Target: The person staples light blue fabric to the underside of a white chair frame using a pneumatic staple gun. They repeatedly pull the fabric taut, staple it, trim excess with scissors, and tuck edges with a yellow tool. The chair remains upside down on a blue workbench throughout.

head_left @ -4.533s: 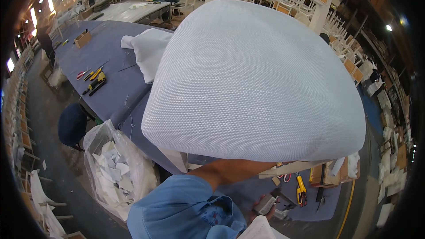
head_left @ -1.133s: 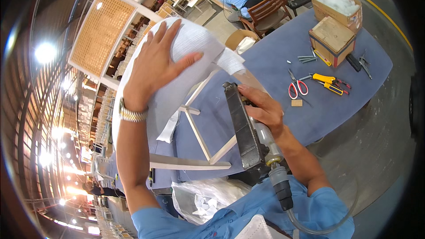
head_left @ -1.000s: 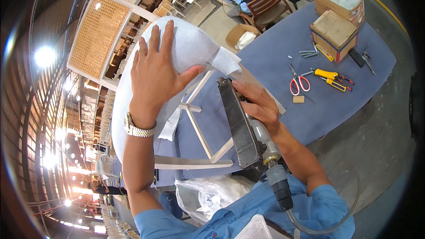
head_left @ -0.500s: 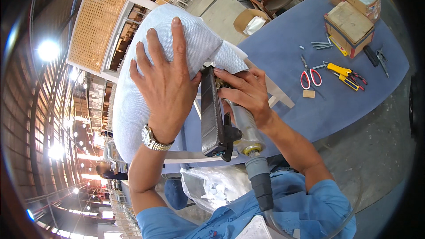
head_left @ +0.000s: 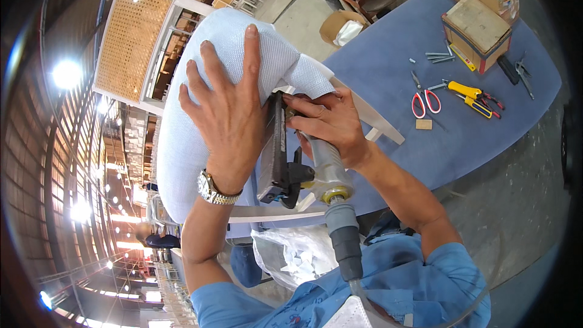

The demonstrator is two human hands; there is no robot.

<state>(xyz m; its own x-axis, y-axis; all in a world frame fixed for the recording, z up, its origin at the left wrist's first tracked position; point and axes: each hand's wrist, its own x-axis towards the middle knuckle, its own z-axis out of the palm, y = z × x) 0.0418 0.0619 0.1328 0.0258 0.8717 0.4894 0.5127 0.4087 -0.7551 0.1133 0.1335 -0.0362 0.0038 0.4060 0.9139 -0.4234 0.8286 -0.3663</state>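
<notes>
Change: left hand (head_left: 228,115) slid down the pale cushion (head_left: 182,140), now flat, fingers spread.
Gun: right hand (head_left: 328,124) grips staple gun (head_left: 276,152) — nose at twelve o'clock, swung in against the fabric fold; stapling looks imminent.

Bright, even daylight fills the workshop, with glaring ceiling lamps (head_left: 67,74) blown out at nine o'clock and smaller flares toward seven. Fisheye distortion bends straight edges near the black vignetted rim. The centre is sharp; shadows on the blue table (head_left: 388,73) stay soft.
</notes>
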